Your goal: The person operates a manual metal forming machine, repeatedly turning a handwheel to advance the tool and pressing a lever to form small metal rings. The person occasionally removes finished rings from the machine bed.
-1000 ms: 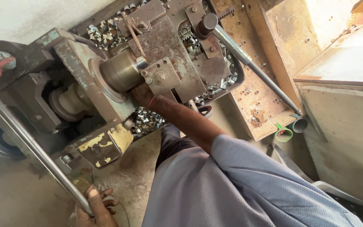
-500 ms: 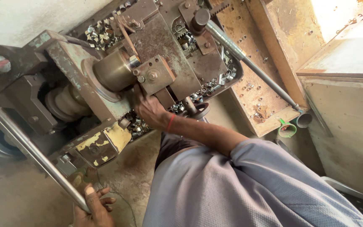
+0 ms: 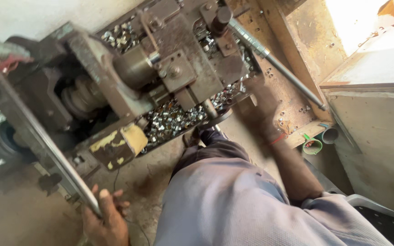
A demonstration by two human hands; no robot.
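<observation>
Wrapped around the lower end of a long steel lever (image 3: 42, 150), the left hand (image 3: 106, 218) has its fingers curled shut on the bar, thumb lying along it. That lever slants up and away from the hand, past the near side of the lathe (image 3: 128, 86), toward the blurred red-tipped parts at the machine's far left end.

Over on the other side of the lathe, the right hand (image 3: 263, 107) is blurred by motion; it sits above the rusty tray (image 3: 292, 91) just beside the machine's tool block (image 3: 183, 73), and whether its fingers are spread or closed cannot be told. A red band (image 3: 277, 139) circles its wrist. Nothing can be made out in that hand.

A heap of small shiny nuts (image 3: 174, 120) lies in the trough under the lathe's chuck (image 3: 135, 68), and more of them fill the gap behind the tool block. A second steel rod (image 3: 274, 61) runs from the top of the lathe slantwise across the tray. A yellow-painted block (image 3: 119, 143) hangs at the lathe's near edge, between the lever and the nuts.

Beyond the tray's near corner stand a green cup (image 3: 312, 145) and a grey pipe end (image 3: 330, 135), touching or nearly so. The person's grey trousers (image 3: 224, 200) fill the foreground below the lathe.
</observation>
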